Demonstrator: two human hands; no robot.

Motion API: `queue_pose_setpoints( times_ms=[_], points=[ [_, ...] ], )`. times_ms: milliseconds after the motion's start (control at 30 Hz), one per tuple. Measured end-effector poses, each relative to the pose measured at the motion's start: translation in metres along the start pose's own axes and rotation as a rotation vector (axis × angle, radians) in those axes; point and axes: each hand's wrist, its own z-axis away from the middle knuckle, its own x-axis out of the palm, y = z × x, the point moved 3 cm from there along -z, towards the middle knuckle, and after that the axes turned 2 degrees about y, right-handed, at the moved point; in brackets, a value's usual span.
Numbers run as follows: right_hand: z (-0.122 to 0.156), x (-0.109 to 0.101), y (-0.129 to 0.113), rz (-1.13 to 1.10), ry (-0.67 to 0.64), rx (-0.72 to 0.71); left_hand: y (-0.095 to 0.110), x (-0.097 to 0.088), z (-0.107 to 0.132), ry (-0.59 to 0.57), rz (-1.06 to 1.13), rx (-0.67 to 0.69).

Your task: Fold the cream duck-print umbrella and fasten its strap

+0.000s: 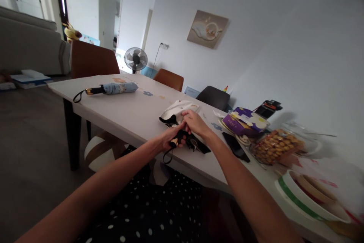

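Note:
My left hand (173, 136) is wrapped round the black handle of a white umbrella (179, 108) with a black underside, at the table's near edge. The handle's gold end and a black wrist loop stick out below that hand. My right hand (195, 122) is closed over the folded cloth beside my left thumb; its fingertips are partly hidden. Some of the cloth lies loose on the table, its black side showing to the right. A second umbrella (119, 88), blue and rolled up with a black handle, lies farther left on the white table (127, 114).
On the right are a black phone (236, 146), a purple tissue box (241, 121), a clear jar of brown nuts or snacks (275, 146) and stacked bowls (309, 193). Chairs (95, 61) stand along the far side. A fan (135, 59) is behind the table.

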Motion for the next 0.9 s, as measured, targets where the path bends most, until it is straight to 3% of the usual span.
queue_pose_setpoints(
  times_ms=[167, 300, 433, 533, 633, 700, 800, 900],
  points=[
    [0.004, 0.000, 0.007, -0.280, 0.103, 0.109, -0.003, 0.001, 0.001, -0.033, 0.003, -0.008],
    [0.006, 0.000, 0.012, -0.326, 0.163, 0.107, -0.004, 0.002, 0.003, -0.031, 0.003, -0.027],
    [-0.003, -0.015, 0.011, -0.192, 0.189, 0.067, -0.006, 0.001, 0.004, 0.074, -0.045, -0.045],
    [-0.019, -0.042, 0.004, -0.097, 0.354, 0.019, -0.007, 0.002, 0.007, 0.093, -0.104, -0.032],
    [-0.036, -0.071, -0.014, 0.272, 0.573, -0.156, -0.008, 0.004, 0.009, 0.060, -0.198, -0.006],
    [-0.048, -0.081, -0.023, 0.493, 0.537, -0.196, -0.009, 0.005, 0.009, 0.029, -0.252, 0.005],
    [-0.062, -0.086, -0.026, 0.740, 0.372, -0.084, -0.012, 0.003, 0.008, -0.007, -0.281, 0.022],
    [-0.071, -0.088, -0.024, 0.781, 0.249, 0.027, -0.015, 0.000, 0.005, -0.027, -0.287, 0.024]
  ],
)
